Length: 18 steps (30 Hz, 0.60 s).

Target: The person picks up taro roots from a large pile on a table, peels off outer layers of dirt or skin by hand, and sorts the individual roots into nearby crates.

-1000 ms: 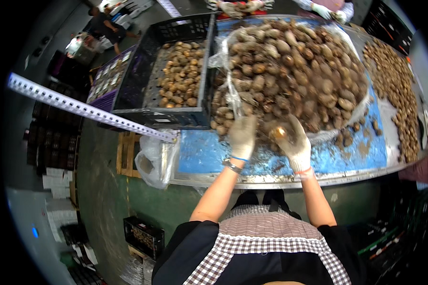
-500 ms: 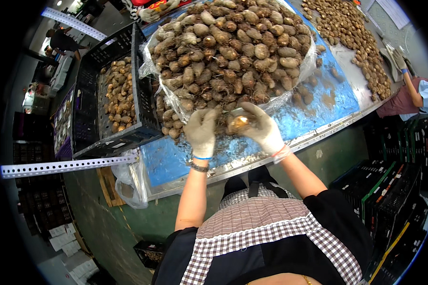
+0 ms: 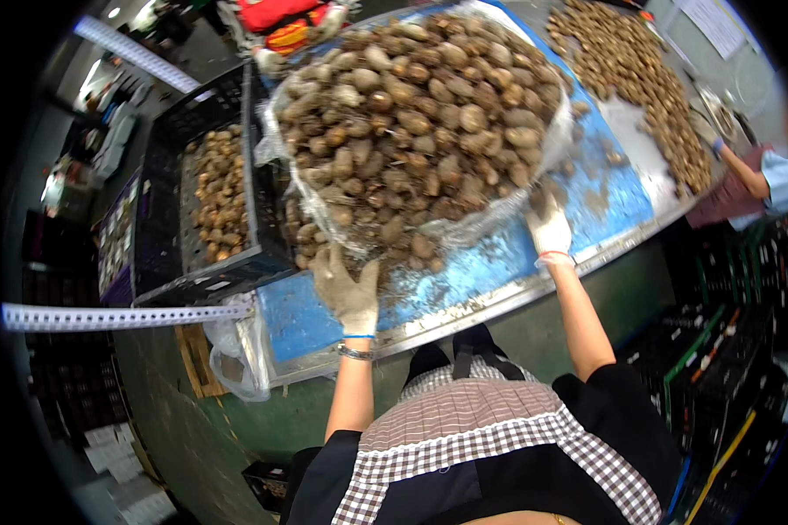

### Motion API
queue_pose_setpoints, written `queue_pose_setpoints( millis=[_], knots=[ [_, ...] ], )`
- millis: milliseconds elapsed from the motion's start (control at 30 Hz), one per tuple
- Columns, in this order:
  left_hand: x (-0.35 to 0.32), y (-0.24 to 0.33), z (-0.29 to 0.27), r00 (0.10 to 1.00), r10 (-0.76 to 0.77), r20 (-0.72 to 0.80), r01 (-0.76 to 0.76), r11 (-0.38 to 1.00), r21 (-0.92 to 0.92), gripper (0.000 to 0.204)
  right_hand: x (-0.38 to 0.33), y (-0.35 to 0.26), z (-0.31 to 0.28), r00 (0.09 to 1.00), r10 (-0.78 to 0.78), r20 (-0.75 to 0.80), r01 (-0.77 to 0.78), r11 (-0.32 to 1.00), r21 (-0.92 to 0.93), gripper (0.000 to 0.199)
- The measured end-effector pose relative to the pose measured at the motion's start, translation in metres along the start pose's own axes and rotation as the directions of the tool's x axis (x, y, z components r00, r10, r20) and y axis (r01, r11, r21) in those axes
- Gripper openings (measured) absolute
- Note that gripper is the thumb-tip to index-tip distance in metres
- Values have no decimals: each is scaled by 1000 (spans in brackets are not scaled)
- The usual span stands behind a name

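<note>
A big heap of small brown taros (image 3: pixel 429 122), hairy with roots, fills a clear plastic bag (image 3: pixel 331 212) on the blue mat. My left hand (image 3: pixel 348 289), in a soiled white glove, is at the bag's near left edge by a few loose taros. Its thumb stands apart from its fingers, and nothing shows in it. My right hand (image 3: pixel 550 226), gloved too, reaches to the right side of the heap, where the mat is dirty. Its fingertips blur into the brown there, so whether they hold a taro is unclear.
A black crate (image 3: pixel 252 254) with cleaner taros stands at the left, next to a perforated metal bar (image 3: pixel 131 315). Another taro pile (image 3: pixel 639 87) lies far right, near a co-worker's arm (image 3: pixel 744 171). Stacked crates (image 3: pixel 692 367) stand at right. The table's metal edge (image 3: pixel 464 311) runs before me.
My hands have parted: the right one moved right to the heap's side, the left slightly left and down. The peeled-looking taro between them has left my right hand. The far co-worker's arm shifted.
</note>
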<state>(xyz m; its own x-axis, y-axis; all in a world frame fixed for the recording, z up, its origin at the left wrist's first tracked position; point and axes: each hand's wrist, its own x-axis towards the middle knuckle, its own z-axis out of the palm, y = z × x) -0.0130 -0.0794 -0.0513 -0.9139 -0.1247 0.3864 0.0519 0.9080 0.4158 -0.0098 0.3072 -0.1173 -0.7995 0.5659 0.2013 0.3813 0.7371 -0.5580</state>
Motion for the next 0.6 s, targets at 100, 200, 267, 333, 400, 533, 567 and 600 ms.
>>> queue_pose_setpoints(
  millis=[100, 200, 267, 333, 400, 533, 567, 600],
  knots=[
    [9, 0, -8, 993, -61, -103, 44, 986, -161, 72, 18, -15, 7, 999, 38, 25, -34, 987, -155, 53],
    [16, -2, -20, 957, -142, -254, 92, 976, -199, 65, 30, 33, 30, 972, -14, -233, 101, 926, 365, 38],
    [8, -9, -30, 950, -91, -299, 30, 979, -203, 64, 7, 4, 1, 854, 304, 422, -505, 291, 813, 22],
    [1, 0, -41, 983, -55, -177, 14, 974, -225, 63, -32, -31, -9, 825, 276, 494, -520, 26, 854, 12],
    [-16, 15, -45, 957, -243, 156, 279, 641, -715, 57, -79, -91, -10, 801, 219, 557, -589, 125, 798, 11],
    [-46, 18, -28, 942, -38, 333, 213, 835, -507, 36, -137, -209, -11, 836, -107, 539, -480, 333, 811, 21],
    [-43, 25, -29, 924, -42, 379, 235, 846, -478, 34, -140, -215, -2, 853, -204, 480, -357, 443, 823, 26],
    [-40, 28, -25, 938, -61, 341, 255, 788, -561, 36, -143, -216, 10, 855, -300, 423, -217, 533, 818, 31]
  ],
)
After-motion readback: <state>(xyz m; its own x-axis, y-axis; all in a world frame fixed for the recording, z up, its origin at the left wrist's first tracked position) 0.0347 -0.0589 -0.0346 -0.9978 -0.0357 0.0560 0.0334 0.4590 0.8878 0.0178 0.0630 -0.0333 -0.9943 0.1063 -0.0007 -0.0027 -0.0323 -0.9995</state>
